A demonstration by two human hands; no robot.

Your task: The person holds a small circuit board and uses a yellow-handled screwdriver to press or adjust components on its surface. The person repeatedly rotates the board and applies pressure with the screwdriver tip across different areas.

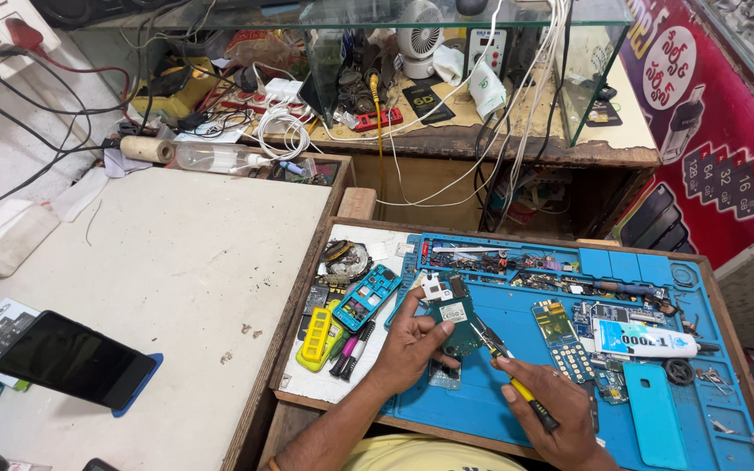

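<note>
The left hand (pixel 412 344) pinched a green circuit board (pixel 455 318) with closed fingers, keeping it steady. The right hand (pixel 556 410) gripped a yellow screwdriver (pixel 517 384), tip on the board, over the blue mat (pixel 517 410) near the bench's front edge.

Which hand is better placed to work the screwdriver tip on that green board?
Right. The right hand already grips the screwdriver, its tip at the circuit board. The left hand is busy holding that board over the blue mat.
</note>
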